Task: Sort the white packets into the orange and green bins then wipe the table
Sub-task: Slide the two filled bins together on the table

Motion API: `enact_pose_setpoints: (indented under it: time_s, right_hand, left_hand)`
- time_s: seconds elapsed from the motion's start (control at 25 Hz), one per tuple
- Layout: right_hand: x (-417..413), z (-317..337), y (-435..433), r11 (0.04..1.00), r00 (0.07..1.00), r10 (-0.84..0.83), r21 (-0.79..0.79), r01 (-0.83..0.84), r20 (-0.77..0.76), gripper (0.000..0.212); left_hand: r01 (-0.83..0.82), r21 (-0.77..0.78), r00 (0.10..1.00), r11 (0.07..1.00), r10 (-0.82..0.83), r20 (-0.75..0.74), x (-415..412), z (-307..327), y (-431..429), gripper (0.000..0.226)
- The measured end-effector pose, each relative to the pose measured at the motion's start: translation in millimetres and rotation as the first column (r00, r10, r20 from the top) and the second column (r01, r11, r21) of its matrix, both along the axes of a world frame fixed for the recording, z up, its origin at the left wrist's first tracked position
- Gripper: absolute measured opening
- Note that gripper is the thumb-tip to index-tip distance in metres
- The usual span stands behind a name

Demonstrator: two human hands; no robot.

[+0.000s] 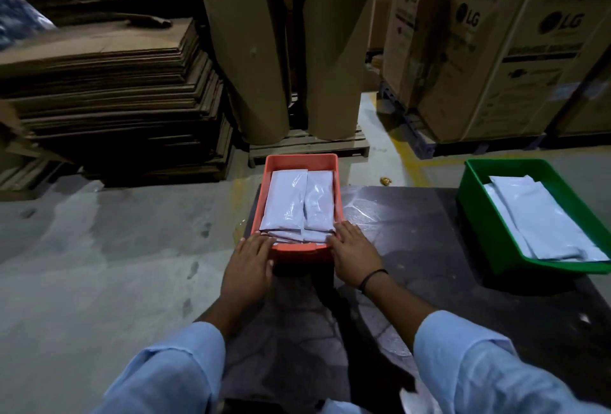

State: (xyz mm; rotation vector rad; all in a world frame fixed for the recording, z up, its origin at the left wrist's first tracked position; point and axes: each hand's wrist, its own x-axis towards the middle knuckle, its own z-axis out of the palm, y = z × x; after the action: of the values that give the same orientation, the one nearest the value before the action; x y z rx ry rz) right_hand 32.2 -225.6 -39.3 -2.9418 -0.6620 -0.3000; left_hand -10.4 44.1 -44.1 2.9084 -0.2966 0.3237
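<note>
White packets (pixel 299 205) lie stacked in the orange bin (pixel 261 202) at frame centre, two long ones side by side on top w/ more under them; a second lot of packets (pixel 542 225) sits in the green bin (pixel 476 212) at right-centre of frame. Orange bin stands at the desk's (pixel 413 232) far left corner, green bin well apart toward the right edge. No loose packets show on the dark desk top, so sorting looks done or nearly so. Left hand (pixel 253 256) lies flat, fingers spread, on the bin's near-left rim; right hand (pixel 352 253) flat on the near-right rim, fingertips touching the packet ends. Neither is closed round anything, both just pressing on the bin. Judging by that, the step in hand is squaring or shifting the orange bin, prob. to free desk space. Next is the wipe: needs a cloth, none in view, and bare desk area betw. the bins. Beyond, upper frame: flat cardboard stack (pixel 109 89) at left, boxes (pixel 496 50) at right.
</note>
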Motion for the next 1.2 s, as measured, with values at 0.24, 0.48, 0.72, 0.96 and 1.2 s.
enact_pose_setpoints:
  time_s: [0.24, 0.48, 0.72, 0.96, 1.2]
  right_hand:
    - [11, -2, 40, 1.000, 0.999, 0.014, -0.027, -0.015, -0.028, 0.034]
    - [18, 1, 60, 0.999, 0.998, 0.023, -0.043, -0.025, -0.052, 0.037]
    - [19, 5, 69, 0.997, 0.997, 0.023, -0.074, -0.028, -0.076, 0.041]
    - [19, 11, 75, 0.996, 0.996, 0.054, -0.069, -0.059, -0.073, 0.041]
    - [18, 8, 82, 0.996, 0.991, 0.057, -0.062, -0.065, -0.124, 0.047]
  left_hand:
    - [0.007, 0.030, 0.999, 1.000, -0.006, -0.046, 14, -7, 49, 0.056]
    - [0.008, -0.004, 0.998, 1.000, -0.008, -0.058, 17, -10, 69, 0.058]
    - [0.060, -0.003, 0.997, 0.998, -0.061, -0.042, 16, -11, 80, 0.062]
    - [0.067, -0.042, 0.998, 0.997, -0.068, -0.017, 14, -8, 86, 0.062]
    - [0.057, -0.036, 0.998, 0.998, -0.058, -0.039, 15, -4, 92, 0.063]
